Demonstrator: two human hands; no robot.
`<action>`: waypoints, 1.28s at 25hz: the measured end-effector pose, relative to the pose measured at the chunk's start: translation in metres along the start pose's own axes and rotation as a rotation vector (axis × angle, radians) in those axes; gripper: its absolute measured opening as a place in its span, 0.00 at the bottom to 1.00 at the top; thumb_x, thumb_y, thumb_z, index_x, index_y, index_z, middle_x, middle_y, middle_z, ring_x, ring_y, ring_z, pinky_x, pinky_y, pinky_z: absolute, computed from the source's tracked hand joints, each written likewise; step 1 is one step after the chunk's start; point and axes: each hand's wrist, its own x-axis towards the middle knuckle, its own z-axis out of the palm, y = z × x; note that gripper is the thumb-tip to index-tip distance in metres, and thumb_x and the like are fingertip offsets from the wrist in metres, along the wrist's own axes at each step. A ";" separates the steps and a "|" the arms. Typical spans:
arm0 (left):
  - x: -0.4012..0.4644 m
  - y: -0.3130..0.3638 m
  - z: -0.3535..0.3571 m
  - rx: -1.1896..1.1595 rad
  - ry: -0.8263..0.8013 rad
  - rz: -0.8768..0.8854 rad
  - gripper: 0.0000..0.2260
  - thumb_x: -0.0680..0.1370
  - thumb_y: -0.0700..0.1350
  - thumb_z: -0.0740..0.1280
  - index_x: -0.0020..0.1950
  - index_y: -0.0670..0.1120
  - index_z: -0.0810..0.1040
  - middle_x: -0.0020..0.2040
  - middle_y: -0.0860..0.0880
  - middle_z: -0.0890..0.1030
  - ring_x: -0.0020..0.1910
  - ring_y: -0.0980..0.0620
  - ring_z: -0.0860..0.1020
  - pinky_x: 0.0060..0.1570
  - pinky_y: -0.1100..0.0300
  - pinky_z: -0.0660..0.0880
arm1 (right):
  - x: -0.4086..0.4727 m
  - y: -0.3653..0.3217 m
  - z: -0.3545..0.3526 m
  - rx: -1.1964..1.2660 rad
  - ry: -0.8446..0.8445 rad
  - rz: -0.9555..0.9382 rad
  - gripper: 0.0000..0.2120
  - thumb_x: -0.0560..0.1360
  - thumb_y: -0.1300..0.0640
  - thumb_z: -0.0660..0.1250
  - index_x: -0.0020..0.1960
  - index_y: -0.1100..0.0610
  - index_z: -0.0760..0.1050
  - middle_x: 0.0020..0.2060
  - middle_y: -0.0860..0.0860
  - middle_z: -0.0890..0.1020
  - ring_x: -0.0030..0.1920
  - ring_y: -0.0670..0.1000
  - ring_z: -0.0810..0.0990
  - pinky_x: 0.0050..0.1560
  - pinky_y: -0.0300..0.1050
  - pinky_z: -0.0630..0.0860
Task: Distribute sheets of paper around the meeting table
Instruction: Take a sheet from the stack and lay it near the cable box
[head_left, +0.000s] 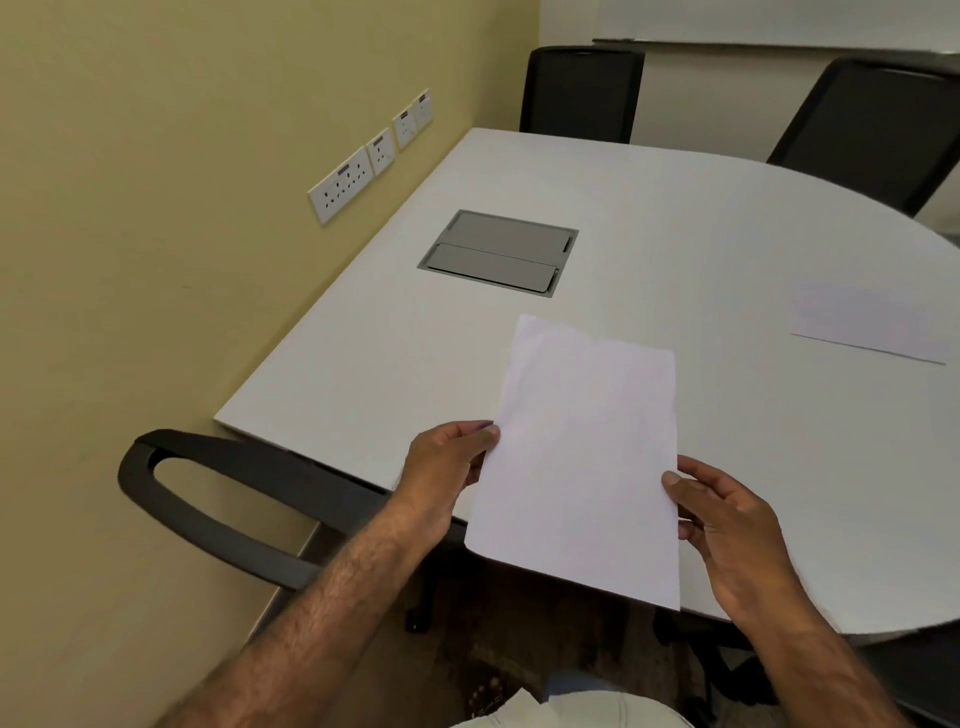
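Observation:
A white sheet of paper (582, 457) is held over the near edge of the pale grey meeting table (701, 218), its lower end past the rim. My left hand (441, 473) pinches its left edge. My right hand (727, 530) holds its right edge with the thumb on top. Whether this is one sheet or a thin stack cannot be told. Another white sheet (867, 322) lies flat on the table at the right.
A grey cable hatch (498, 253) is set into the table's middle. A black chair armrest (218, 499) curves at the near left; two black chairs (579, 93) (878, 130) stand at the far side. Wall sockets (340, 184) line the yellow wall on the left.

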 end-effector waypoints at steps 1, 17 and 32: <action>0.009 0.005 -0.003 0.006 -0.009 0.007 0.09 0.78 0.41 0.73 0.57 0.40 0.86 0.52 0.42 0.89 0.47 0.47 0.86 0.53 0.54 0.82 | 0.004 -0.001 0.007 0.011 0.008 -0.001 0.13 0.78 0.62 0.75 0.62 0.54 0.84 0.55 0.57 0.89 0.55 0.62 0.85 0.56 0.60 0.77; 0.218 0.067 -0.044 0.124 0.156 -0.066 0.08 0.79 0.42 0.73 0.57 0.42 0.86 0.51 0.46 0.89 0.46 0.48 0.86 0.48 0.55 0.80 | 0.192 -0.012 0.149 -0.090 -0.090 0.188 0.08 0.78 0.55 0.77 0.57 0.53 0.86 0.50 0.53 0.91 0.47 0.54 0.85 0.39 0.47 0.76; 0.447 0.050 -0.081 0.269 0.388 -0.145 0.04 0.76 0.43 0.76 0.50 0.48 0.87 0.58 0.41 0.87 0.48 0.48 0.84 0.58 0.47 0.82 | 0.384 0.042 0.273 -0.207 -0.125 0.327 0.02 0.79 0.53 0.75 0.50 0.50 0.83 0.42 0.47 0.87 0.41 0.48 0.83 0.37 0.41 0.80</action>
